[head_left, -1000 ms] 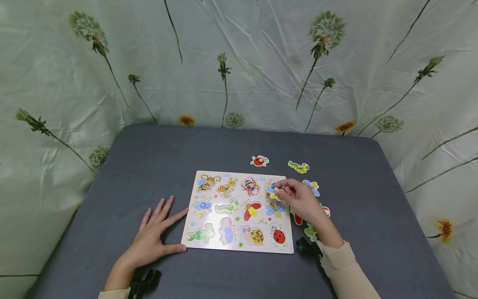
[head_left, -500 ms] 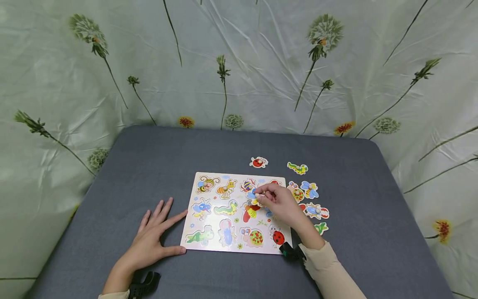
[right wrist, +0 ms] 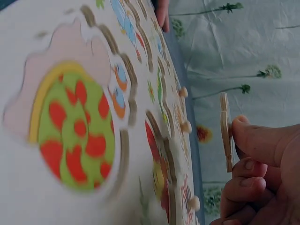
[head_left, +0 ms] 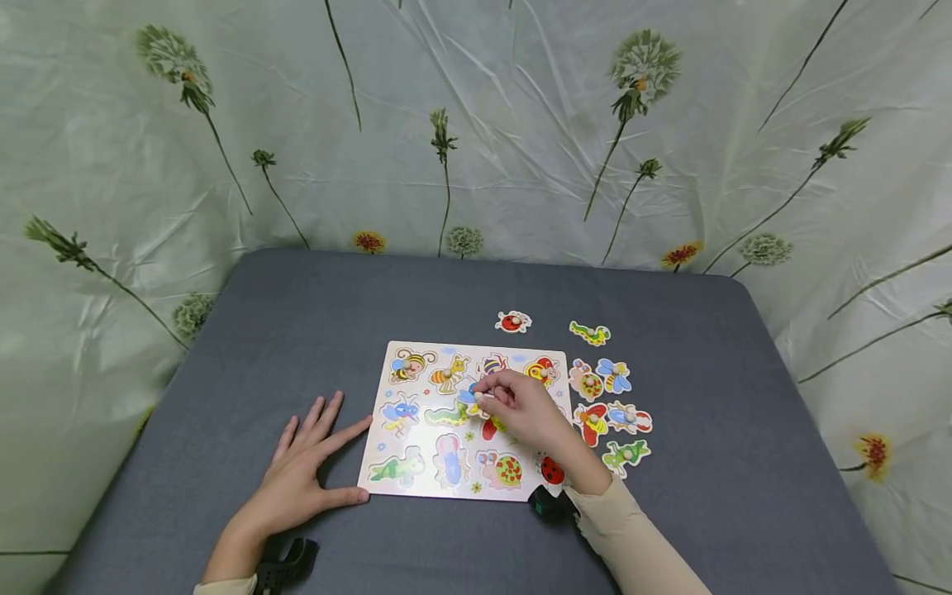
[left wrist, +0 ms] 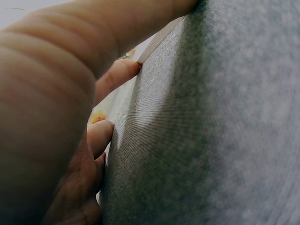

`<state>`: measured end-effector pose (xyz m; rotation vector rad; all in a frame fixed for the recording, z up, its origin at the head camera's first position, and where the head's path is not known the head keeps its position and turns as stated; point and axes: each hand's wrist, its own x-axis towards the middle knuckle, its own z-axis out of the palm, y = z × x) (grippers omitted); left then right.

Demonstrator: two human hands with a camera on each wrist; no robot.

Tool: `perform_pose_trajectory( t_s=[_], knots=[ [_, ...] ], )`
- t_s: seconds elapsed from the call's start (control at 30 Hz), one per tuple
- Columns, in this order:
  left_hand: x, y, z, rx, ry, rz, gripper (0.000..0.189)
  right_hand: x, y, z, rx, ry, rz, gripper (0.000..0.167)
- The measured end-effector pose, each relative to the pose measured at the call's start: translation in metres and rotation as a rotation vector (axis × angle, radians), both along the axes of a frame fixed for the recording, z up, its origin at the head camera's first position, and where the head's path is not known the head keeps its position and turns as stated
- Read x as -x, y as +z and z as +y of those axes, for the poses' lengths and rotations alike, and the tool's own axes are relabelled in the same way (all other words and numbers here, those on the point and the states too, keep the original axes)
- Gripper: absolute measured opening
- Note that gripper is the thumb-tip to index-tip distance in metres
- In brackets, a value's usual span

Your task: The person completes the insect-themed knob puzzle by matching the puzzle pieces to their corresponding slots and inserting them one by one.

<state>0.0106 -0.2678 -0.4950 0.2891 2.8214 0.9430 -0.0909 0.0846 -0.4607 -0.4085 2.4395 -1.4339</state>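
An insect puzzle board [head_left: 409,490] lies flat on the table. My left hand [head_left: 297,471] rests beside its left side with straight, spread fingers; thumb and index finger touch the board's edge. In the left wrist view those fingers [left wrist: 119,72] lie along the cloth. Above the board's middle, my right hand [head_left: 524,409] pinches a blue-and-yellow insect puzzle piece [head_left: 468,398], partly covered by the fingers. The right wrist view shows this piece [right wrist: 226,136] edge-on, raised clear of the board between thumb and fingers.
Loose pieces lie right of the board: a snail [head_left: 587,383], a bee [head_left: 613,376], a red-winged insect [head_left: 592,423], a blue beetle [head_left: 628,418] and a grasshopper [head_left: 625,454]. Behind it are a ladybug [head_left: 513,321] and a caterpillar [head_left: 590,333]. Knobbed pieces sit along the board's top row.
My right hand has carried the insect piece leftward from the board's top right corner to above its middle, uncovering the loose pieces at the right. The left hand stays in place.
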Motion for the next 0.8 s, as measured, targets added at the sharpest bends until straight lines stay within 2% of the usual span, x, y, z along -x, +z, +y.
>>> perform_pose_trajectory(
  t_s=[0.33, 0.8],
  knots=[
    [0.0, 0.0, 0.0, -0.001, 0.0, 0.003, 0.1, -0.003, -0.002, -0.023, 0.025, 0.067, 0.026, 0.009],
    [0.0, 0.002, 0.001, 0.001, 0.001, -0.004, 0.099, 0.001, -0.005, -0.057, -0.078, 0.143, 0.126, 0.006]
  ],
)
